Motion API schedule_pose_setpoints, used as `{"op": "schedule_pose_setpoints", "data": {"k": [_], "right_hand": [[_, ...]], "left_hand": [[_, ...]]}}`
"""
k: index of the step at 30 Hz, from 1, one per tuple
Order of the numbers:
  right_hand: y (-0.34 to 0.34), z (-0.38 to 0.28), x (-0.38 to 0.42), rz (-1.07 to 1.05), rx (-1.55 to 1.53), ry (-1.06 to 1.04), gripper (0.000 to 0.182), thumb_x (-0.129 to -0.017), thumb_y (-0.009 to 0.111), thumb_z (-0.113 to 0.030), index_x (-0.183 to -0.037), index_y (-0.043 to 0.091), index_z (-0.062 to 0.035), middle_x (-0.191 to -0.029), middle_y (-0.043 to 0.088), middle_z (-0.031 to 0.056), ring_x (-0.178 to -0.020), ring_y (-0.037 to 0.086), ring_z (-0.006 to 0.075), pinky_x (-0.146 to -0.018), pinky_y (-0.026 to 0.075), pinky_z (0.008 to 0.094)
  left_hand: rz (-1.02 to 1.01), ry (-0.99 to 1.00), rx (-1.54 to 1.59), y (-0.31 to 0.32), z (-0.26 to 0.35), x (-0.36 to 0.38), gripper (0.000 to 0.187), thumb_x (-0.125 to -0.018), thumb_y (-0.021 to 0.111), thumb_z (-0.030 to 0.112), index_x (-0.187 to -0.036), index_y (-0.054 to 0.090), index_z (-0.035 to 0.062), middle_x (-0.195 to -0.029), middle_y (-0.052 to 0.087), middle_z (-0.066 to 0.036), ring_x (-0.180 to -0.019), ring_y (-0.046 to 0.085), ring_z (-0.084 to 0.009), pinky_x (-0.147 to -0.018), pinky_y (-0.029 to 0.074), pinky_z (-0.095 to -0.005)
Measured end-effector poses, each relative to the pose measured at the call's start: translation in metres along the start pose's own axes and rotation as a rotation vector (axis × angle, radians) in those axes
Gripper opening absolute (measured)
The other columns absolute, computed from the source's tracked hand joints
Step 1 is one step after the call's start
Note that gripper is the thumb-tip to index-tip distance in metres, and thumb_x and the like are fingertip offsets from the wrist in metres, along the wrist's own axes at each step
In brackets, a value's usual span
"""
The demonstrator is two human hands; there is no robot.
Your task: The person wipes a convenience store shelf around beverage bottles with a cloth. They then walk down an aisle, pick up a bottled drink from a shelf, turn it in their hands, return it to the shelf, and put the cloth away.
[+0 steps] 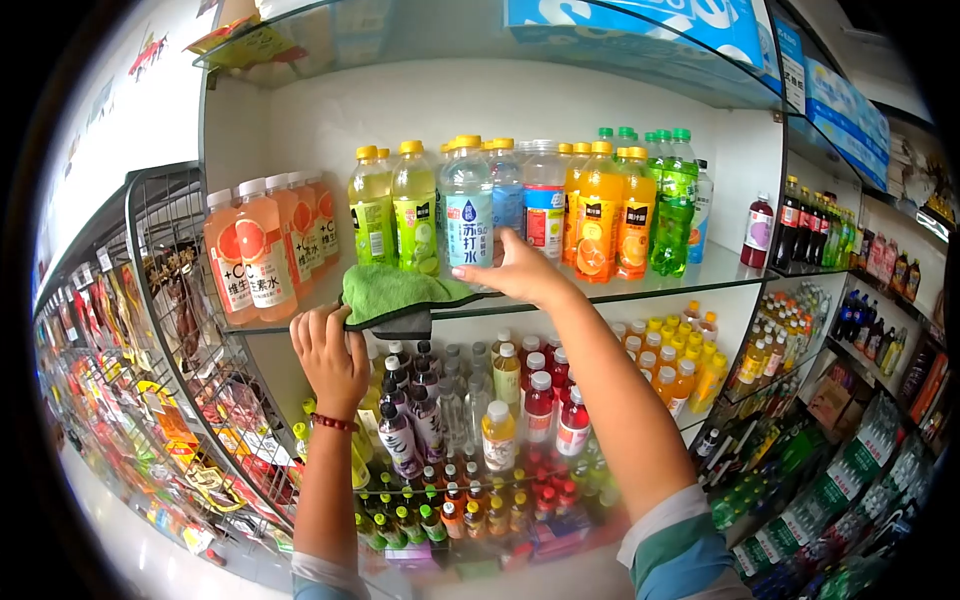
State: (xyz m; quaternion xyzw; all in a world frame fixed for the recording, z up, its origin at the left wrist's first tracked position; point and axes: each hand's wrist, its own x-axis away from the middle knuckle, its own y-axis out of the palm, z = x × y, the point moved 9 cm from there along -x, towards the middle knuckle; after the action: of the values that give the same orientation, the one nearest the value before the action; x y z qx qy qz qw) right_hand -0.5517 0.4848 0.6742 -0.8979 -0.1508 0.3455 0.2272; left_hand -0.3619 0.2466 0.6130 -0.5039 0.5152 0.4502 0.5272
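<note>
My right hand (515, 272) is closed round the lower part of a clear bottle with a blue and white label (467, 215), which stands upright on the glass shelf (600, 293). My left hand (332, 350) rests at the shelf's front edge, its fingers spread over the edge beside a green cloth (400, 292). The cloth lies bunched on the edge, with a grey part hanging below. Left of the held bottle stand yellow-capped bottles with green labels (413, 215); orange juice bottles (597, 220) are on its right.
Pink bottles (262, 255) stand at the shelf's left end, green bottles (675, 210) towards the right. Below, a lower shelf holds many bottles (538, 405). A wire rack (190, 340) with packets is at the left. Blue packs (640, 25) lie on the upper shelf.
</note>
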Motion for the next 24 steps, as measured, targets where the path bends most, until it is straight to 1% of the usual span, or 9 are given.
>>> {"op": "schedule_pose_setpoints", "data": {"k": [2, 4, 6, 9, 10, 12, 16, 21, 24], "right_hand": [[0.0, 0.001, 0.001, 0.002, 0.028, 0.02, 0.103, -0.073, 0.092, -0.055, -0.142, 0.049, 0.0081, -0.133, 0.068, 0.0256, -0.123, 0.067, 0.0319, -0.107, 0.05, 0.0397], [0.001, 0.004, -0.002, 0.029, -0.035, -0.009, 0.102, -0.072, 0.094, -0.054, -0.141, 0.051, 0.0062, -0.132, 0.068, 0.0249, -0.123, 0.067, 0.0319, -0.106, 0.051, 0.0402], [0.001, 0.008, -0.007, 0.044, -0.008, -0.038, 0.1, -0.071, 0.095, -0.054, -0.14, 0.052, 0.0052, -0.13, 0.069, 0.0236, -0.121, 0.068, 0.031, -0.106, 0.051, 0.0402], [0.002, 0.004, -0.001, 0.0, -0.059, 0.05, 0.099, -0.072, 0.095, -0.053, -0.14, 0.052, 0.0061, -0.128, 0.07, 0.0214, -0.115, 0.069, 0.0267, -0.1, 0.054, 0.0391], [0.006, 0.01, -0.004, -0.007, -0.052, 0.048, 0.099, -0.072, 0.095, -0.053, -0.14, 0.052, 0.0061, -0.128, 0.07, 0.0214, -0.115, 0.069, 0.0267, -0.1, 0.054, 0.0391], [0.002, 0.016, -0.011, 0.067, -0.033, -0.075, 0.097, -0.074, 0.095, -0.052, -0.139, 0.053, 0.0069, -0.125, 0.071, 0.0202, -0.111, 0.07, 0.0251, -0.097, 0.056, 0.0384], [0.004, 0.014, -0.01, 0.034, -0.079, -0.066, 0.093, -0.076, 0.094, -0.049, -0.137, 0.053, 0.0071, -0.124, 0.072, 0.0187, -0.109, 0.071, 0.0233, -0.097, 0.056, 0.0378], [0.003, -0.006, 0.002, 0.014, -0.144, -0.044, 0.081, -0.081, 0.094, -0.034, -0.135, 0.051, 0.008, -0.12, 0.072, 0.0163, -0.105, 0.071, 0.02, -0.091, 0.058, 0.0345], [0.003, -0.009, 0.004, 0.006, -0.15, -0.026, 0.081, -0.081, 0.094, -0.034, -0.135, 0.051, 0.0079, -0.12, 0.072, 0.0163, -0.105, 0.07, 0.0202, -0.091, 0.058, 0.0348]], "left_hand": [[0.005, -0.008, -0.002, -0.002, 0.0, -0.001, 0.026, -0.09, 0.056, 0.015, -0.112, 0.064, 0.0044, -0.117, 0.063, -0.013, -0.119, 0.055, -0.0348, -0.114, 0.036, -0.0524], [-0.021, -0.009, 0.024, -0.002, 0.002, -0.001, 0.028, -0.09, 0.055, 0.013, -0.115, 0.062, 0.0035, -0.121, 0.062, -0.014, -0.121, 0.053, -0.0373, -0.113, 0.036, -0.0515], [-0.023, -0.019, 0.022, -0.004, 0.002, -0.002, 0.028, -0.089, 0.056, 0.012, -0.115, 0.062, 0.0033, -0.121, 0.062, -0.014, -0.121, 0.053, -0.0371, -0.114, 0.035, -0.0516], [-0.031, -0.024, 0.026, -0.005, 0.001, -0.002, 0.028, -0.089, 0.056, 0.012, -0.114, 0.062, 0.0031, -0.121, 0.062, -0.014, -0.121, 0.053, -0.0368, -0.115, 0.035, -0.0518], [-0.037, -0.019, 0.031, -0.005, 0.001, -0.001, 0.028, -0.089, 0.056, 0.012, -0.114, 0.061, 0.0029, -0.121, 0.062, -0.014, -0.122, 0.053, -0.0366, -0.115, 0.035, -0.052], [-0.041, -0.027, 0.037, -0.007, -0.001, -0.003, 0.028, -0.088, 0.056, 0.013, -0.114, 0.061, 0.0029, -0.121, 0.062, -0.014, -0.122, 0.053, -0.0366, -0.116, 0.035, -0.0522], [-0.044, -0.038, 0.054, -0.008, 0.0, -0.003, 0.028, -0.087, 0.056, 0.014, -0.113, 0.061, 0.0027, -0.12, 0.062, -0.015, -0.121, 0.054, -0.0371, -0.117, 0.035, -0.0526], [-0.039, -0.048, 0.087, -0.013, 0.0, -0.004, 0.029, -0.087, 0.056, 0.014, -0.113, 0.06, 0.0018, -0.119, 0.062, -0.016, -0.12, 0.054, -0.0375, -0.116, 0.035, -0.0528], [-0.033, -0.043, 0.088, -0.014, 0.0, -0.004, 0.029, -0.086, 0.057, 0.014, -0.113, 0.059, 0.0016, -0.118, 0.062, -0.016, -0.12, 0.055, -0.0376, -0.116, 0.035, -0.0529]]}}
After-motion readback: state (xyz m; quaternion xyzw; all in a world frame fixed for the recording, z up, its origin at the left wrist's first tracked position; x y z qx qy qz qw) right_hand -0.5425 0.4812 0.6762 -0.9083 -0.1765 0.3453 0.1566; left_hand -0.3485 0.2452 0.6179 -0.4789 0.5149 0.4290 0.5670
